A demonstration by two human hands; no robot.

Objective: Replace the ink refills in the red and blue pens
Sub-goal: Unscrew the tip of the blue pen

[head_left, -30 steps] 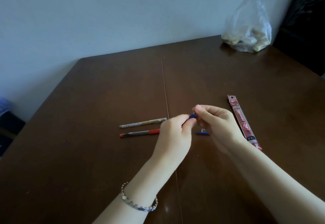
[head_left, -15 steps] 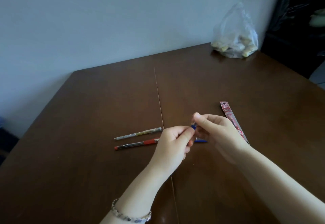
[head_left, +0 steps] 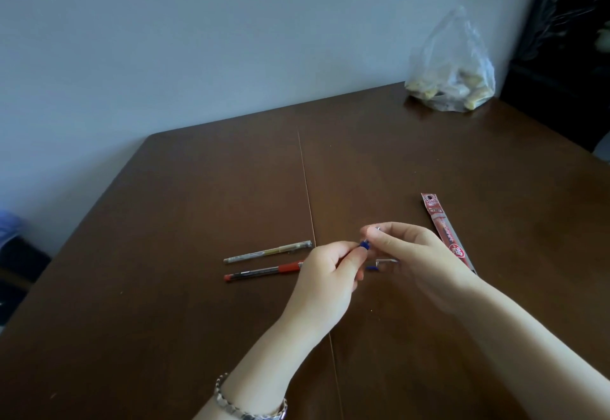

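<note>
Over the middle of the brown table (head_left: 185, 287), my left hand (head_left: 326, 282) grips the blue pen (head_left: 364, 245), only its blue end showing past the fingers. My right hand (head_left: 419, 261) pinches a small metal tip (head_left: 378, 229) just above that blue end. The red pen (head_left: 264, 270) lies on the table left of my left hand. A clear pen or refill (head_left: 268, 251) lies parallel just beyond it. A small blue and clear part (head_left: 383, 263) rests on the table under my hands. A red refill packet (head_left: 447, 233) lies to the right.
A clear plastic bag (head_left: 452, 66) with pale lumps sits at the table's far right corner by the wall. Dark furniture (head_left: 567, 56) stands beyond the right edge. A seam (head_left: 305, 182) runs down the tabletop's middle.
The view has shifted. My right hand's fingers have lifted slightly off the blue end, now showing a small metal tip between them. The pens on the table stay put.
</note>
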